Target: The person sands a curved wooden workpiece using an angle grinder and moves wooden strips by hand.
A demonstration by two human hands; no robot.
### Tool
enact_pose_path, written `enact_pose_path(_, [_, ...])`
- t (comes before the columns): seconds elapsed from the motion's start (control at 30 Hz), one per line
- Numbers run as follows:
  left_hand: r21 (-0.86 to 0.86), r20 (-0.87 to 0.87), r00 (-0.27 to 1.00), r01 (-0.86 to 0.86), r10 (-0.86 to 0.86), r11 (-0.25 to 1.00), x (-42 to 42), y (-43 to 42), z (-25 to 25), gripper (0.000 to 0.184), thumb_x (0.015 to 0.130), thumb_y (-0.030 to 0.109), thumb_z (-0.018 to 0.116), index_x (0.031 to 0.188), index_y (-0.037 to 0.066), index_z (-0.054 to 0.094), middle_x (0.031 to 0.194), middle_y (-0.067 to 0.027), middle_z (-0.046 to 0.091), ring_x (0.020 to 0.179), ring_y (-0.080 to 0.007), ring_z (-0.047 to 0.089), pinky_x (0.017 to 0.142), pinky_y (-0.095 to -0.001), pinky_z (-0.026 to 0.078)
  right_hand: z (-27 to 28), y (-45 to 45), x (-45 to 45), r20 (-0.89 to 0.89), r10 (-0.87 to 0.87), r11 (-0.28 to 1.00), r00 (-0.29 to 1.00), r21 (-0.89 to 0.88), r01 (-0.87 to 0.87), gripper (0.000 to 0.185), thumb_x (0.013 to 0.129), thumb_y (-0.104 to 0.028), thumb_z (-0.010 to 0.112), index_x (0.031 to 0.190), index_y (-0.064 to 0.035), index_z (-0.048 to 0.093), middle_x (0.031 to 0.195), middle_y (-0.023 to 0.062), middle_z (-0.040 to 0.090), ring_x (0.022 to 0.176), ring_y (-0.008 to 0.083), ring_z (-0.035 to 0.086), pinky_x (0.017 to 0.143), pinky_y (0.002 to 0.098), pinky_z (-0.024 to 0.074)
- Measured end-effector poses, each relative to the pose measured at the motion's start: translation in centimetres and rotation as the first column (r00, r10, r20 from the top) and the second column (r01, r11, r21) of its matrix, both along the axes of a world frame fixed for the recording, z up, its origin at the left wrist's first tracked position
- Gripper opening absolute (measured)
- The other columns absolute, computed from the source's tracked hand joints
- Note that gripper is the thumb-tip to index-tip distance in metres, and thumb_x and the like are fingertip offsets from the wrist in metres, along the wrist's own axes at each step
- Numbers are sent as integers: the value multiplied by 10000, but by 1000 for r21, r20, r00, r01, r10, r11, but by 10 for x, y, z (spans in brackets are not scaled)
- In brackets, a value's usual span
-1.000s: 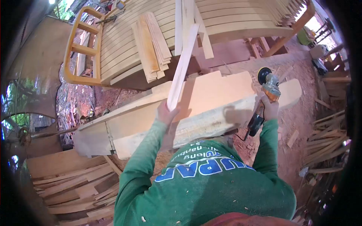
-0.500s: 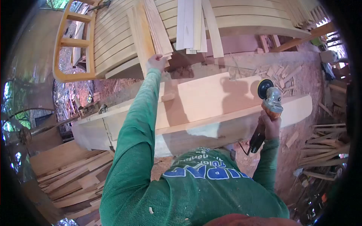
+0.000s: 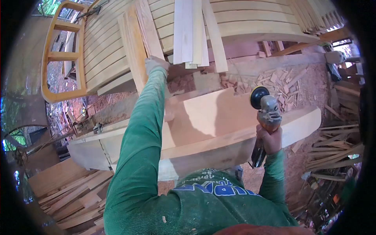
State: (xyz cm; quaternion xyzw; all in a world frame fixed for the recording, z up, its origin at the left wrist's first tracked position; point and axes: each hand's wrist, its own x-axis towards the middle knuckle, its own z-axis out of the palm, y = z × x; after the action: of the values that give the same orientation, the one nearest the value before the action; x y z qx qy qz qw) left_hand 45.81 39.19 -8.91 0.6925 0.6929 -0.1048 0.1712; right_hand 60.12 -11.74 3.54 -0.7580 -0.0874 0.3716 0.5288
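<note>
The upper view is filled by a slatted wooden surface [image 3: 254, 17], stretched from 10 to 1 o'clock; its 10 o'clock end is formed by a rounded rail frame [image 3: 62, 56]. Across the middle, a lower wooden surface [image 3: 192, 117] is partly covered by shadow. Loose timber [image 3: 78, 199] is piled at 8 o'clock, and thin strips [image 3: 337, 156] are heaped toward 4 o'clock. At 12 o'clock, pale slats [image 3: 188, 35] are laid across the slatted surface, their near ends overhanging its edge. Broader boards [image 3: 131, 43] are placed beside them at 11 o'clock. At 3 o'clock, a disc power tool [image 3: 270, 109] is held up by the right hand [image 3: 271, 139] — fingers wrapped around its body, black pad turned toward 11 o'clock. At 11 o'clock, the left hand [image 3: 156, 65] is set at the boards' near ends, fingers drawn in — whether one is gripped cannot be told.
</note>
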Motion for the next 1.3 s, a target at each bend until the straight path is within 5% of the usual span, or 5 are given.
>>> enact_pose_path(0.27, [-275, 347, 937, 146, -43, 950, -90, 61, -4, 309, 767, 312, 765, 860, 17, 771, 833, -146, 746, 824, -253, 727, 731, -378, 596, 17, -12, -24, -68, 33, 999, 997, 15, -32, 352, 880, -169, 826, 1166, -5, 700, 983, 11, 703, 869, 97, 630, 768, 284, 521])
enact_pose_path(0.3, [-249, 433, 875, -114, 216, 962, -95, 36, 27, 293, 804, 300, 700, 804, 10, 739, 774, -118, 717, 774, -256, 702, 658, -367, 559, 23, -14, -26, -53, 32, 999, 998, 23, -31, 346, 882, -167, 824, 1161, -4, 700, 960, 9, 702, 845, 100, 633, 756, 283, 523])
enact_pose_path(0.6, [217, 494, 869, -102, -19, 971, -244, -142, 74, 591, 712, 365, 869, 1144, 14, 672, 1002, -141, 744, 910, -239, 713, 835, -387, 569, 52, -80, -74, 143, -29, 996, 989, 83, 18, 300, 933, -130, 750, 1189, 12, 681, 838, 30, 703, 709, 123, 654, 670, 289, 538])
enact_pose_path(0.8, [240, 762, 596, 106, -255, 965, -368, -275, 99, 602, 708, 320, 893, 1183, 24, 671, 1037, -157, 766, 959, -236, 747, 850, -377, 584, 70, -141, -106, 72, -91, 987, 993, 141, 81, 331, 953, -126, 747, 1247, 1, 663, 959, 46, 715, 773, 120, 676, 691, 284, 539])
enact_pose_path(1.3, [199, 583, 551, 615, -597, 763, -483, -360, 117, 630, 682, 275, 885, 1256, 119, 676, 1178, -132, 709, 1114, -353, 690, 938, -483, 547, 87, -164, -209, -18, 42, 998, 999, 43, -42, 504, 1054, -473, 652, 1186, 11, 700, 1012, 47, 716, 854, 112, 655, 744, 288, 539])
